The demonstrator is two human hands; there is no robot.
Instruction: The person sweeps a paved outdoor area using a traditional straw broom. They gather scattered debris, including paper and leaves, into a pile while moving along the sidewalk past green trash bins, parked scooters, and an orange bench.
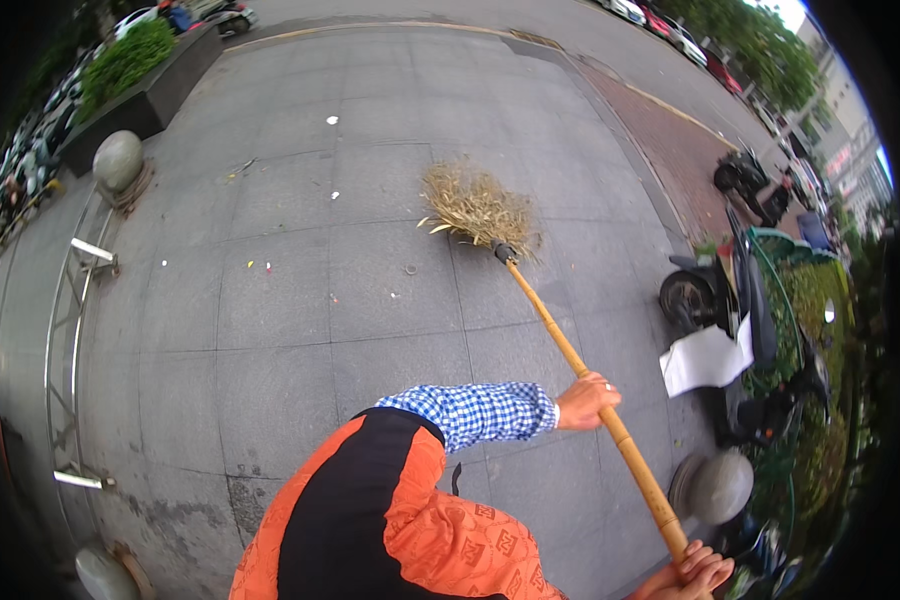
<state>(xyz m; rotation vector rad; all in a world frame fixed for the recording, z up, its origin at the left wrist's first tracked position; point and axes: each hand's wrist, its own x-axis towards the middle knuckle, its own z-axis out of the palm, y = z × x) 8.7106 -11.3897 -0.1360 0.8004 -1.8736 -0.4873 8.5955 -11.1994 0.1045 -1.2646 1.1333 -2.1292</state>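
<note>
A broom lies diagonally across the view, with a long bamboo handle [550,318] and a head of dry, straw-coloured twigs [478,205] resting on grey paving. My left hand [588,401], below a blue checked cuff, is wrapped round the middle of the handle. Lower down, at the bottom right, my right hand [692,572] closes round the handle near its visible end. To the left of the twigs lie small scraps of litter, among them a white scrap [332,120], another white bit [335,195] and a small ring [410,270].
A stone ball [118,160] and a metal rail [67,350] stand left, below a planter [135,105]. On the right are a parked scooter [735,300] with a white sheet [705,360] and another stone ball [720,488]. Parked cars [685,42] line the road beyond.
</note>
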